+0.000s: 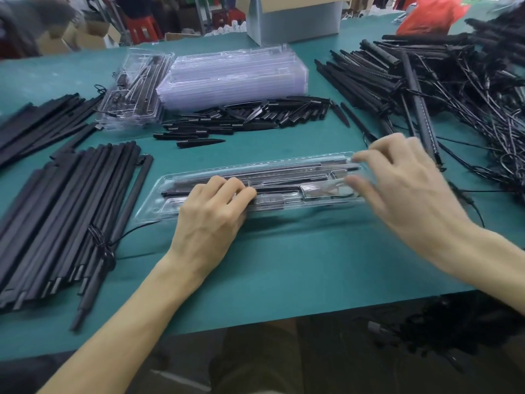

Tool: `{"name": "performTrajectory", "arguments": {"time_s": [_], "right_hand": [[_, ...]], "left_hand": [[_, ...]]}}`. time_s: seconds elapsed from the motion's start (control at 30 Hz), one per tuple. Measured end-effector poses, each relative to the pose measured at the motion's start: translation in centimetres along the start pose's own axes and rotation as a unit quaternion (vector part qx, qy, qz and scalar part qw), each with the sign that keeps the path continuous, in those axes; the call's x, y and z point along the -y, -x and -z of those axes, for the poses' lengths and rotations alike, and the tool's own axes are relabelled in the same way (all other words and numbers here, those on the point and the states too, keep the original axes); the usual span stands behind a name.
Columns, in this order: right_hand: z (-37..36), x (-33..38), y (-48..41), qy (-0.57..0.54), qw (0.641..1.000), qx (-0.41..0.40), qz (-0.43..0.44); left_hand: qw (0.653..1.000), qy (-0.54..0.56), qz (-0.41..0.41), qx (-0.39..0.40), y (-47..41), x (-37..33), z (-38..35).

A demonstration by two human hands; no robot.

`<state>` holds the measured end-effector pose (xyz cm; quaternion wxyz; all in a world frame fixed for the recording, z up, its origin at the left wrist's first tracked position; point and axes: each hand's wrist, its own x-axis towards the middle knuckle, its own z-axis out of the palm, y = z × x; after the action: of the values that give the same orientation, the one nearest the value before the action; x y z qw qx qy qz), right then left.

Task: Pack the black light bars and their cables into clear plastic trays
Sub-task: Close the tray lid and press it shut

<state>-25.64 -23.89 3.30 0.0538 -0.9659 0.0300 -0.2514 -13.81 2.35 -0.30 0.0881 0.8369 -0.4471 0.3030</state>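
A clear plastic tray (287, 204) lies crosswise on the green table in front of me, with black light bars (284, 169) lying in its long slots. My left hand (211, 214) rests on the tray's left part, its fingers curled down onto a bar. Over the tray's right end hovers my right hand (403, 180), blurred, with thumb and forefinger spread and their tips at the tray. A stack of black light bars (65, 211) tied with a cable lies to the left. A tangled heap of bars with cables (454, 89) fills the right.
A stack of empty clear trays (233, 75) stands at the back middle, with filled trays (133, 92) to its left. Short black pointed pieces (244, 118) are strewn before the stack. A cardboard box (295, 18) and a red bag (431, 15) sit at the far edge.
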Motion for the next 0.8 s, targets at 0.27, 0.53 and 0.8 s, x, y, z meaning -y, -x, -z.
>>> {"name": "performTrajectory", "arguments": {"time_s": [0.27,0.53,0.8], "right_hand": [[-4.4,6.9,-1.5,0.068,0.984,0.025,0.164],[-7.3,7.1,-2.1,0.079,0.977,-0.088,0.176],[-7.5,6.5,-3.7,0.048,0.969,-0.149,0.192]], "left_hand": [[0.999,-0.018,-0.018,-0.033,0.1,-0.2,0.4],[0.997,-0.062,-0.031,-0.044,0.0,-0.3,-0.2],[0.988,-0.117,-0.066,-0.073,-2.3,-0.2,-0.5]]}}
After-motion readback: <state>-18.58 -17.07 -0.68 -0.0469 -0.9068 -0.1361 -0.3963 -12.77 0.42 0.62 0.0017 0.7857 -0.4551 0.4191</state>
